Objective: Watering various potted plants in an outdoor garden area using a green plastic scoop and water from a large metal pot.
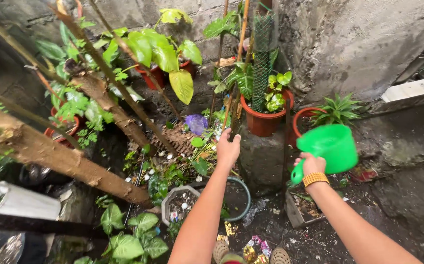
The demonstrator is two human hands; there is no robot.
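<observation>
Scoop (330, 148), bright green and plastic, is gripped by its handle in the closed right hand (312, 165), just right of the terracotta pot (264, 120). That pot stands on a grey stone block (260, 156) and holds a leafy plant climbing a green mesh column (262, 54). The left hand (228, 149) reaches out just left of the pot, fingers loosely open, holding nothing. Right of the pot, behind the scoop, a second terracotta pot (301, 120) holds a spiky plant (338, 110). Left of the pot lies a purple bag (196, 123), and farther left slant thick brown branches (102, 98).
</observation>
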